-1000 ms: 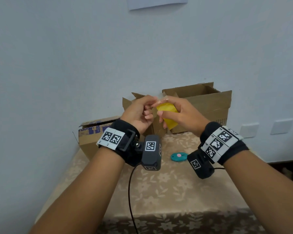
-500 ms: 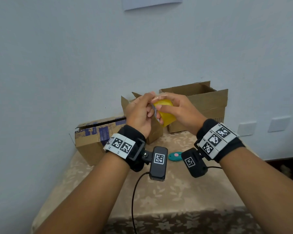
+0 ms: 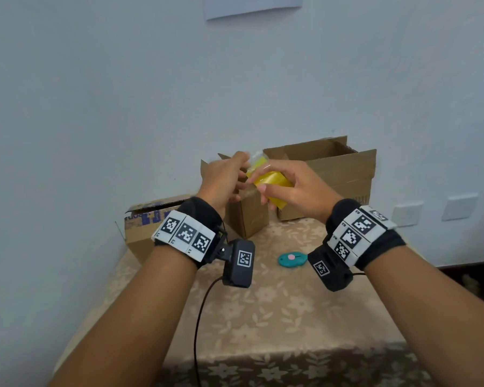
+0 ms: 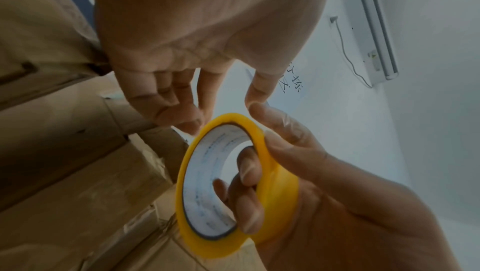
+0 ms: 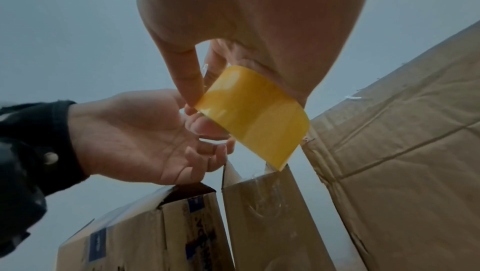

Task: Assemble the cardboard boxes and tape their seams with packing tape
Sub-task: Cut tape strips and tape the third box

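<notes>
My right hand (image 3: 260, 188) holds a yellow packing tape roll (image 3: 273, 182) in the air above the table, with fingers hooked through its white core (image 4: 207, 172). My left hand (image 3: 242, 160) is at the roll's top edge and pinches the loose, see-through end of the tape (image 3: 257, 159), which is blurred. The right wrist view shows the roll's yellow outer face (image 5: 254, 117) with my left fingers curled beneath it. Three cardboard boxes stand at the table's back: a large open one (image 3: 333, 177), a small one (image 3: 249, 216) and a blue-printed one (image 3: 146, 222).
A teal box cutter (image 3: 291, 259) lies on the floral tablecloth (image 3: 263, 317) between my wrists. A black cable (image 3: 199, 317) hangs from the left wrist camera over the front edge. The wall is close behind and to the left, with switch plates (image 3: 458, 205) at right.
My left hand has drawn up and away from the roll, lifting a short strip of tape. The right hand has tilted the roll slightly.
</notes>
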A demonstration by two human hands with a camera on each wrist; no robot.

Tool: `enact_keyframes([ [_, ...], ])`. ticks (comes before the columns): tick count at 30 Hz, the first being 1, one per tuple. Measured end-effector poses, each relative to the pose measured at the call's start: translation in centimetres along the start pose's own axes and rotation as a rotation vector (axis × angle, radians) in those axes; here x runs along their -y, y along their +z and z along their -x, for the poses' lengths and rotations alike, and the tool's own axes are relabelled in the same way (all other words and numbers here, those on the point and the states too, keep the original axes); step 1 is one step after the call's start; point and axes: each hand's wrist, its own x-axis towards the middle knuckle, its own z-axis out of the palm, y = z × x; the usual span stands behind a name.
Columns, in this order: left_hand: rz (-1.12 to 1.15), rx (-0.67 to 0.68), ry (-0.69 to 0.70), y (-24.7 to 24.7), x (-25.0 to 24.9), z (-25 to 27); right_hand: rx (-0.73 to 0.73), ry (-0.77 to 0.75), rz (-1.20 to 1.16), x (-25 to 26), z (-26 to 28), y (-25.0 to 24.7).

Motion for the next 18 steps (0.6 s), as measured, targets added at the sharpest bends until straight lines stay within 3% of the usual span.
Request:
enact_keyframes([
  [12,0.048,0.004,0.088,-1.0,-0.3,0.1,0.021,-0.01,0.026,0.1,-0.1,0.1],
  [15,-0.056,0.001,0.154,-0.8,0.0,-0.2,0.012,0.012,0.028,0.1,-0.1,0.4],
  [18,-0.356,-0.089,0.338,0.0,0.1,0.1,-0.014,0.068,-0.003,-0.1,-0.4,1.0],
])
